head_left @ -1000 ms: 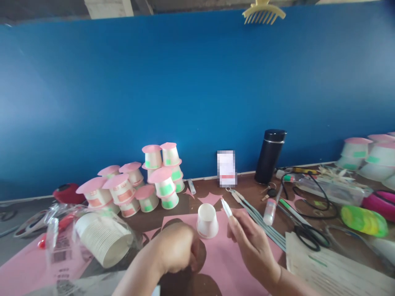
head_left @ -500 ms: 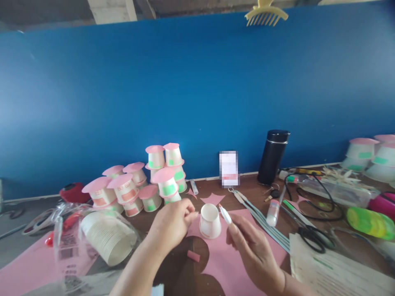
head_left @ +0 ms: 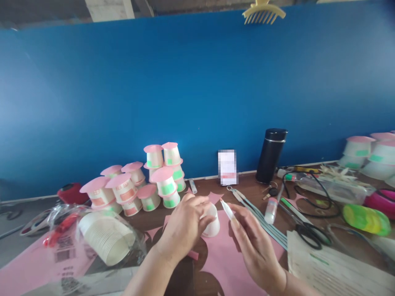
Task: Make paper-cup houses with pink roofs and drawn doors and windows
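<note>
A small white paper cup [head_left: 212, 225] stands upside down on cut pink paper [head_left: 230, 263]. My left hand [head_left: 185, 228] is closed on the cup from the left, fingers over its top and thumb across its side, hiding much of it. In my right hand [head_left: 257, 246] is a white marker [head_left: 227, 209], pinched between thumb and fingers. Its reddish tip points up and left, beside the cup and apart from it. A pink marker cap [head_left: 193, 255] lies on the table below my left hand, partly covered by it.
Stacked cups with pink paper tops [head_left: 121, 189] stand at the left behind a bag of nested cups [head_left: 106, 238]. A black flask [head_left: 271, 156], a glue stick [head_left: 271, 210], scissors [head_left: 308, 236] and printed sheets [head_left: 327, 263] lie rightward. A blue partition [head_left: 197, 94] closes the back.
My left hand has moved right and closed over the cup. My right hand still holds the marker near the cup. The view has shifted slightly.
</note>
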Tool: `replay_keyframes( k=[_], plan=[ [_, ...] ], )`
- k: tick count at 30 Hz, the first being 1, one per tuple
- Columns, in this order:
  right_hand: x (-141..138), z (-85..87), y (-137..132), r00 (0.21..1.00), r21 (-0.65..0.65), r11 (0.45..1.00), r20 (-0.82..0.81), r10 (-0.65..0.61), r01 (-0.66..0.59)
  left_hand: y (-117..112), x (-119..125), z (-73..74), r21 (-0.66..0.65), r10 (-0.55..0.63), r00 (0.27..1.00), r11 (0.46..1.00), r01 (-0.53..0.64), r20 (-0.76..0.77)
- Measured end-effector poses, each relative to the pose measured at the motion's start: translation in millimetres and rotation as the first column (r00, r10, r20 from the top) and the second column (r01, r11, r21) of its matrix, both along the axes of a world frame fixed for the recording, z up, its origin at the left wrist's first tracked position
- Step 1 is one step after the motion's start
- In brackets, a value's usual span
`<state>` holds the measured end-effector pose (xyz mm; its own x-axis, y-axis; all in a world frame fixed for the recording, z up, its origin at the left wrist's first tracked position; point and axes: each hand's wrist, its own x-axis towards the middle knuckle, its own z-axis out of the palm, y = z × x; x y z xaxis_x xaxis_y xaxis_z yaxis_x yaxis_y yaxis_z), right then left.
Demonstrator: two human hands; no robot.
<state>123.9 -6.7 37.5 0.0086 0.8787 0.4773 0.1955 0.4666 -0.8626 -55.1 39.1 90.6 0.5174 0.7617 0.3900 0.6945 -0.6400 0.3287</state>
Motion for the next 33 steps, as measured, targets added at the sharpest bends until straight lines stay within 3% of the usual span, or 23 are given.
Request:
replay_keyframes(
  k=[7, 16, 26, 30, 33],
  plan=[
    [0, 1.3, 0, 0.998, -0.053, 0.998, -0.051, 0.024, -0.027, 6, 3, -12.2, -0.033, 0.072, 0.997, 0.997, -0.072, -0.007],
    [4, 0.4, 4, 0.993, -0.007, 1.0, -0.118, 0.025, -0.026, 6, 6, -13.1, 0.024, -0.008, 0.997, 1.0, 0.009, -0.077],
    [17, 18.7, 7, 0.947, -0.132, 0.972, -0.283, 0.152, -0.195, 10, 4, -17.5, -0.063, 0.046, 0.999, 0.997, -0.047, -0.007],
    [22, 17.9, 5, 0.929, -0.034, 0.974, -0.309, 0.205, -0.226, 12, 5, -18.0, -0.092, 0.053, 0.999, 0.994, -0.052, 0.008],
    [19, 14.6, -2, 0.968, 0.042, 0.985, -0.184, 0.17, -0.165, 13, 5, -20.6, -0.109, 0.063, 0.997, 0.992, -0.057, 0.046]
  ],
)
